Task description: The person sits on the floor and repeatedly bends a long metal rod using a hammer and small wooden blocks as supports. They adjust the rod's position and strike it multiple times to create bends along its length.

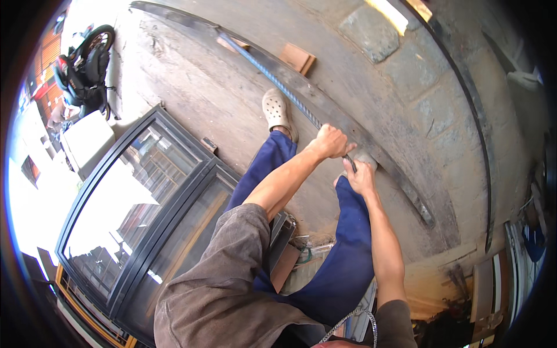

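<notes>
A long ribbed blue-grey steel rod [278, 87] lies slanted along a dark flat metal bar [371, 156] on the rough concrete floor [191, 87]. The left hand [329, 141] has its fingers wrapped tight around the rod; the right hand [361, 176], just below it, has its fingers curled around the rod's lower end. A beige perforated clog [277, 109] stands beside the rod, and a black-framed glass door panel [139, 209] lies to the left.

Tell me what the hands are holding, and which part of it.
Both hands grip one long ribbed steel bar at its near end: the left hand wraps it higher up, the right hand just below, at the tip.
</notes>
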Demonstrator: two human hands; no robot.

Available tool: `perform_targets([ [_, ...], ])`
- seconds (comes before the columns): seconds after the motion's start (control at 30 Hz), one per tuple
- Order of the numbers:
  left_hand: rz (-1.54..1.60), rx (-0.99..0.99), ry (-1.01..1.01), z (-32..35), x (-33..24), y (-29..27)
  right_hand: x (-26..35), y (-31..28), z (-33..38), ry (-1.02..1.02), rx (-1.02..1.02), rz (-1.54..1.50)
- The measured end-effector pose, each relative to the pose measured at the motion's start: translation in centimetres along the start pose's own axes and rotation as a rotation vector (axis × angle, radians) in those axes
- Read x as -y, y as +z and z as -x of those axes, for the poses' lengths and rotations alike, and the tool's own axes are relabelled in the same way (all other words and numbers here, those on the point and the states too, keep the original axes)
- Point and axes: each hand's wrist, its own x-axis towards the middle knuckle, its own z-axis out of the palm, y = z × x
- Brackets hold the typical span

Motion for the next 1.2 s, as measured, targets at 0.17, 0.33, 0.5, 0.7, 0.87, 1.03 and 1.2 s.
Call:
perform_targets([
  [0.17, -0.093, 0.138, 0.142, 7.9, -2.8, -6.5, 6.8, -0.7, 7.7, 0.100, 0.047, -0.335],
  [0.33, -0.128, 0.085, 0.345, 16.1, -5.6, -8.2, 15.4, -0.2, 16.3, 0.202, -0.027, -0.336],
  [0.5, -0.042, 0.042, 0.414, 19.9, -5.7, -8.1, 18.7, 2.6, 19.9, 0.294, -0.118, -0.250],
  [0.7, 0.176, 0.207, 0.575, 27.6, -5.5, -3.7, 26.0, 5.5, 27.6, 0.534, -0.072, -0.168],
  [0.87, 0.247, 0.322, 0.655, 33.2, -7.7, -7.0, 32.8, 3.3, 32.4, 0.688, -0.103, -0.236],
  [1.03, 0.298, 0.398, 0.682, 35.4, -8.5, -8.8, 36.0, 2.9, 34.6, 0.835, -0.160, -0.357],
  [1.2, 0.783, -0.162, 0.331, 33.2, -3.4, -10.4, 36.3, 3.6, 37.1, 0.894, -0.219, -0.231],
])
